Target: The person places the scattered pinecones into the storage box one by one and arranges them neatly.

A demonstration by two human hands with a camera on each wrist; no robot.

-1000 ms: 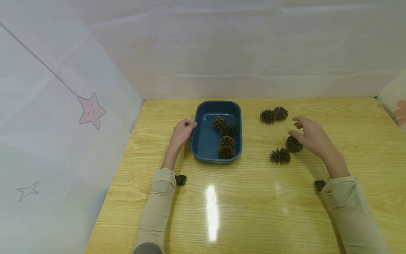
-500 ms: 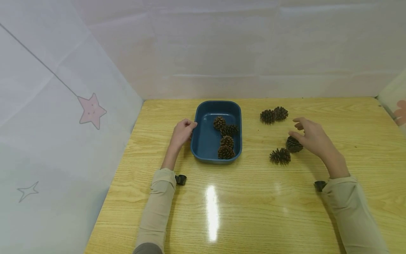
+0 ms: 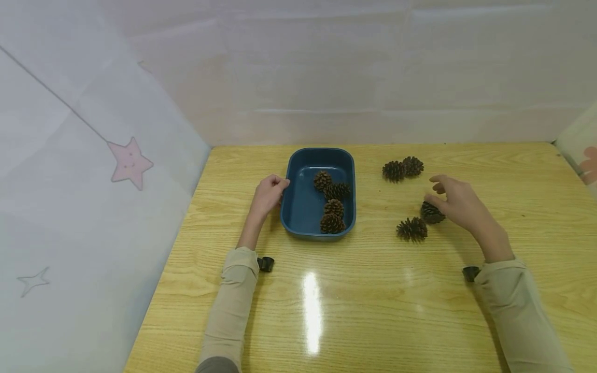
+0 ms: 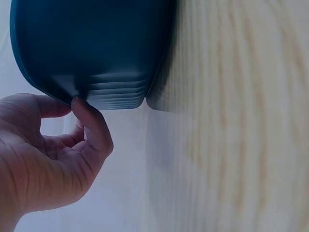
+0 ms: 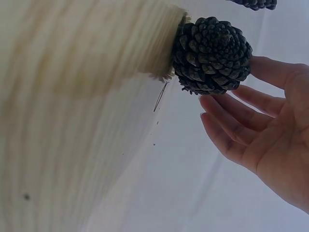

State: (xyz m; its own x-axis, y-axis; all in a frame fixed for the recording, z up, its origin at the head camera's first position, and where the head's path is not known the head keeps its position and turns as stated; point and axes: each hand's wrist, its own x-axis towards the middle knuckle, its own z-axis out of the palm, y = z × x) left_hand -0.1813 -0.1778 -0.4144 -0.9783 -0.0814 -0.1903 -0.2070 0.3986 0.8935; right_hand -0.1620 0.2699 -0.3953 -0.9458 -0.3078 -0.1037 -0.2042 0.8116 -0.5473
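Observation:
In the head view a deep blue rectangular tub [image 3: 302, 207] stands on the table with several brown pine cones [image 3: 332, 224] along its right side. My left hand [image 3: 268, 195] pinches its left rim between thumb and finger, as the left wrist view of the tub [image 4: 101, 43] shows. Over on the right, my right hand [image 3: 460, 204] is at a dark pine cone [image 3: 432, 212] resting on the table. Close up, that pine cone [image 5: 212, 55] has the thumb at one side and the loosely bent fingers [image 5: 231, 118] at another; firm contact is unclear.
Another pine cone [image 3: 412, 229] lies just left of the one by my right hand. Two more pine cones [image 3: 394, 171] touch each other farther back. A pale cloth wall [image 3: 317, 67] closes off the rear of the wooden table [image 3: 373, 311].
My right thumb has come slightly down toward the pine cone. The left hand and tub keep their places. The cloth at the left, with its pink star, has shifted slightly left.

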